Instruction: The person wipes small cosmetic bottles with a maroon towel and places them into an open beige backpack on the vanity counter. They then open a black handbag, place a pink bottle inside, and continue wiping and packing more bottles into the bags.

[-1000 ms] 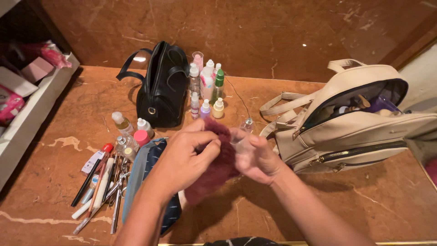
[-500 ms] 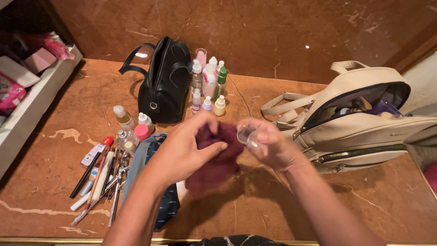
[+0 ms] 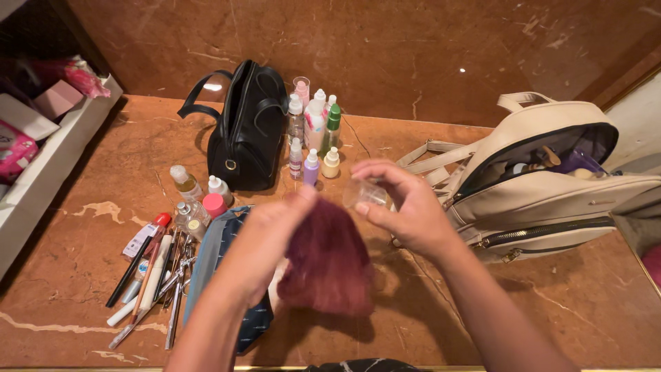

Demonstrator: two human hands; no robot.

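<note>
Left hand (image 3: 265, 231) pinching maroon cloth (image 3: 329, 260); right hand (image 3: 406, 207), at 3 o'clock, grip pressed around small clear jar (image 3: 363, 193); above bench (image 3: 82, 269).

Bare counter (image 3: 551, 303) beside beige backpack (image 3: 544, 186)

Both forearms rise from the lower edge and converge toward the middle; the left hand (image 3: 272, 234) is raised with its back to the camera, fingers (image 3: 303, 200) curled and pinched closed, thumb side turned toward the other hand; the right hand (image 3: 403, 210) sits just beside it, slightly higher, palm turned inward, its fingers (image 3: 375, 169) arched over and the thumb closing beneath in a pinch; the two hands are close but not touching; both wrists are bare.
</note>
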